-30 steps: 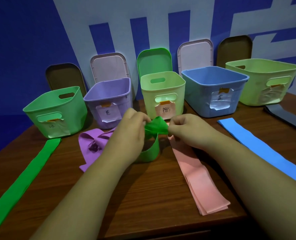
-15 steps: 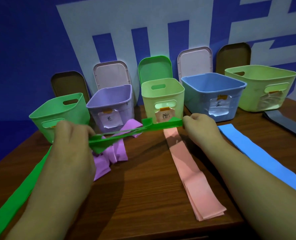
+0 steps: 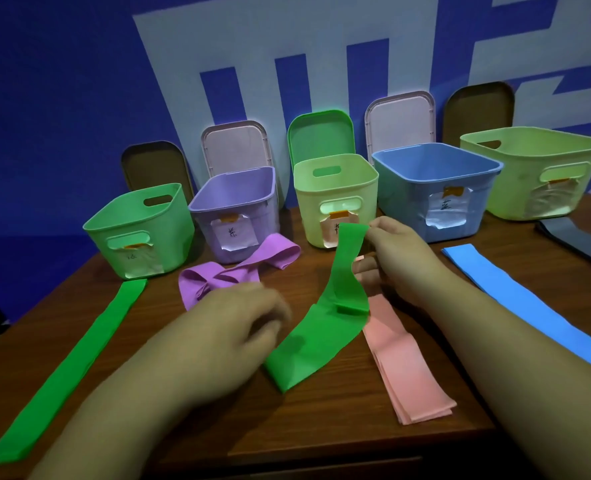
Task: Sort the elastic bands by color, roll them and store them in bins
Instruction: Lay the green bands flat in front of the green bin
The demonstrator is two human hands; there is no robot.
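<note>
**A:** Head view: where was the loose green elastic band [image 3: 321,341]?

**B:** On the brown wooden table [image 3: 321,441]. Its lower end lay on the wood and its upper end was lifted toward twelve o'clock. Its three o'clock edge overlapped the flat pink elastic band [image 3: 408,368].

**A:** And the grips?

**B:** The right hand [image 3: 401,261] pinched the raised end between thumb and fingertips. The left hand [image 3: 238,327], at nine o'clock of the band, was blurred with curled fingers. I couldn't tell if it held anything.

**A:** The bin?

**B:** The small green plastic bin [image 3: 138,233] stood at ten o'clock, well apart.

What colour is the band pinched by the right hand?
The elastic band is green, head view.
</note>
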